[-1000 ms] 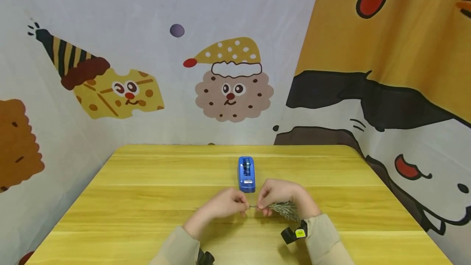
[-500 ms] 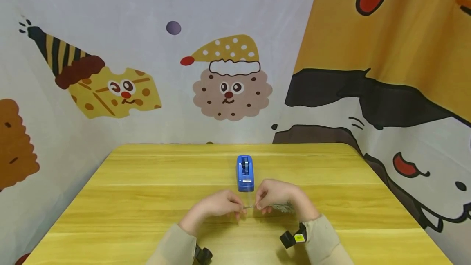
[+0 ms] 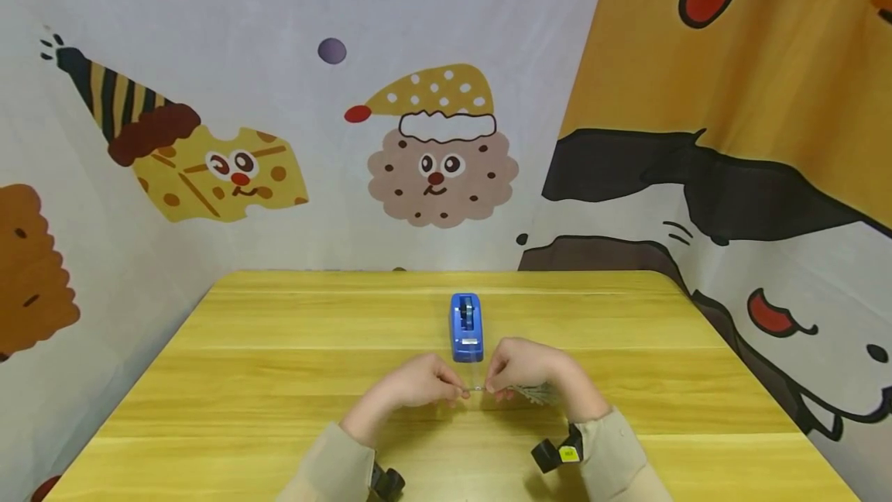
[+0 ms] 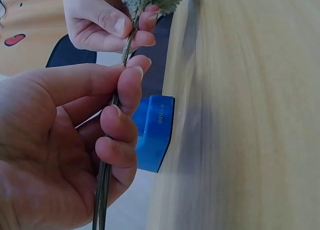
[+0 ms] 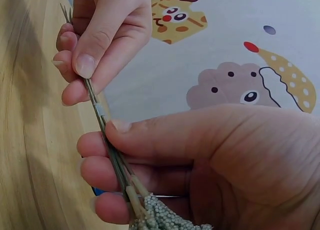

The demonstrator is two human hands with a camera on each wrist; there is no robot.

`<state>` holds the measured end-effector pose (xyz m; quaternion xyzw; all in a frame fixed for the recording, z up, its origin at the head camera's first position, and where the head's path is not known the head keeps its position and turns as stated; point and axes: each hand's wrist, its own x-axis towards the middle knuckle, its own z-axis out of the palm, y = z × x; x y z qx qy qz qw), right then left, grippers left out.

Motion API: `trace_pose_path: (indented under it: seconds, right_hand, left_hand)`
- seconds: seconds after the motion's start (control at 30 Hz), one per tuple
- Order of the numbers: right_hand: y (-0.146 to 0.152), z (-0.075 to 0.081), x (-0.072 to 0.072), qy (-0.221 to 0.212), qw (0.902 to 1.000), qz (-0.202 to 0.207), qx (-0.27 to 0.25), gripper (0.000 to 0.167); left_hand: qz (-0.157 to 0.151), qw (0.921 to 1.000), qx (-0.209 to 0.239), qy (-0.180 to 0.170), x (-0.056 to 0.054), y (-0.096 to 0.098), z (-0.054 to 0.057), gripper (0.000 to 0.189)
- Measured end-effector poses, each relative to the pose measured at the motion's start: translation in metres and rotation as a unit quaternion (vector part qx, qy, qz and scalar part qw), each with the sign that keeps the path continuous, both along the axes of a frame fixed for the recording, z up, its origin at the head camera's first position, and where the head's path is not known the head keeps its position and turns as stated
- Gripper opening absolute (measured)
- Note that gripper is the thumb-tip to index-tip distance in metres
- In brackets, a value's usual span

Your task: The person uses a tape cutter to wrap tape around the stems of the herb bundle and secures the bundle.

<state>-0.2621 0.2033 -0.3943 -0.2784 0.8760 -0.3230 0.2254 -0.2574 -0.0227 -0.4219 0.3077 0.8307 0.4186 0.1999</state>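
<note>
A small bunch of thin green stems with grey-green, beaded flower heads point(image 5: 160, 212) lies level between both hands. My left hand point(image 3: 421, 382) pinches the bare stems between thumb and fingers, with the stem ends running out past the palm. Close beside it, my right hand point(image 3: 526, 366) pinches the stems just below the flower heads. In the gap between the hands, a whitish bit of clear tape point(image 5: 100, 110) sits on the stems. A blue tape dispenser point(image 3: 467, 328) stands just beyond the fingertips, and a faint clear strip runs from its near end toward the stems.
The wood-grain table point(image 3: 279, 378) spreads out under both hands. Behind it hangs a cartoon-print cloth point(image 3: 293, 84). A small black device point(image 3: 557, 452) is strapped at the right wrist, another at the left.
The faint clear strip between dispenser and stems now shows; it was not visible one second ago. The flower heads have turned and show less past the right hand. Both hands keep their pinch, shifting only slightly.
</note>
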Motion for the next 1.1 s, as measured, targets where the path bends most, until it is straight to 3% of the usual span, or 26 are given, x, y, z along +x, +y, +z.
trace_pose_path:
  seconds: [0.4,0.77,1.1]
  right_hand:
    - [-0.001,-0.0012,-0.0003,0.013,0.9999,-0.009,-0.005,0.009]
    - [-0.0031,-0.0049,-0.0004,0.039,0.9992,-0.007,-0.005,0.013]
    - [-0.0037,-0.0093,-0.0018,0.053,0.9985,-0.013,0.001,0.015]
  left_hand:
    - [0.016,0.9998,-0.002,0.014,0.0001,0.0004,-0.0018,0.012]
    - [0.033,0.9994,0.008,0.0,0.0005,-0.0002,-0.0022,0.011]
    - [0.039,0.9986,0.011,-0.034,0.0027,-0.0009,0.0002,0.011]
